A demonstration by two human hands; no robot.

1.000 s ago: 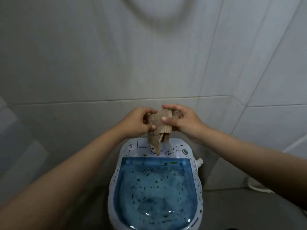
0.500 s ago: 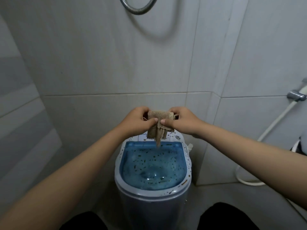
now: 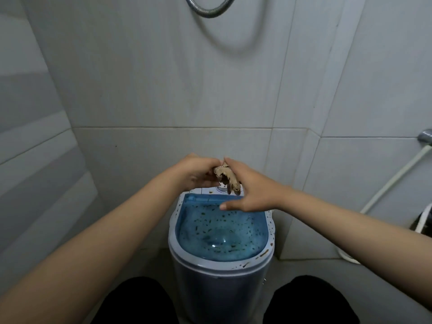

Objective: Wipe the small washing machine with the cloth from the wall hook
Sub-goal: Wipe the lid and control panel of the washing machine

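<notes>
The small washing machine stands against the tiled wall, white-grey, with a translucent blue lid speckled with dark spots. Its control panel is mostly hidden behind my hands. Above the lid's back edge, my left hand is closed around a bunched tan cloth, and one end of it hangs down over the panel. My right hand lies flat against the cloth's right side, fingers stretched out and thumb spread apart over the lid.
A metal shower hose loops on the wall above. A white hose runs down from a fitting at the right. The machine sits in a tiled corner, and my dark-clothed knees flank it.
Both hands pinched the spread cloth before. Now the left hand bunches it and the right hand has let go of its pinch and opened flat. The view has tilted down and back.
</notes>
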